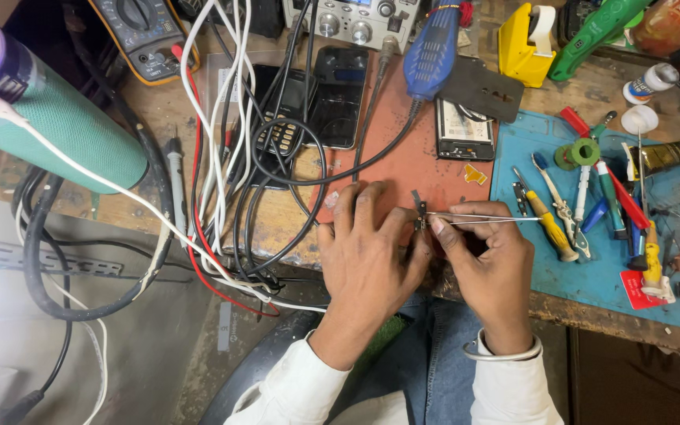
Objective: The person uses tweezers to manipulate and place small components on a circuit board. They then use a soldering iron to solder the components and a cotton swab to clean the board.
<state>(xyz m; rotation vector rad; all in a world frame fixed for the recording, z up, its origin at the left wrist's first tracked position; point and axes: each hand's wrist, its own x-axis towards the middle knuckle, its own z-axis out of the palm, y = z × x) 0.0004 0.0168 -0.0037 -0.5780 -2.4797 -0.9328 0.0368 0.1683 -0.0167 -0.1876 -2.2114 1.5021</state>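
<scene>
At the front edge of the worktop, both hands meet over a small dark phone part [420,214], perhaps a flex connector or bracket. It lies on the reddish-brown mat [403,157] and is too small to identify further. The left hand [367,252] rests flat-fingered on the mat with its fingertips pressed just beside the part, seemingly steadying it. The right hand [485,256] is pinched closed around thin metal tweezers [478,218], whose tips reach the part; whether they grip it or only touch it cannot be told.

Judging by the layout, the work looks to be mid-way. An opened phone [464,130] lies face down toward the back of the mat with its insides bared, and a dark back cover [482,88] rests beside it, so disassembly appears done. The part is still outside the phone, and nothing shows reassembly begun.

To the right, a blue mat [513,157] carries screwdrivers [551,224] and other small tools, untouched. Two more phones [338,94] lie under a tangle of cables [230,142] toward the left, near a multimeter [139,35] at the back edge.
</scene>
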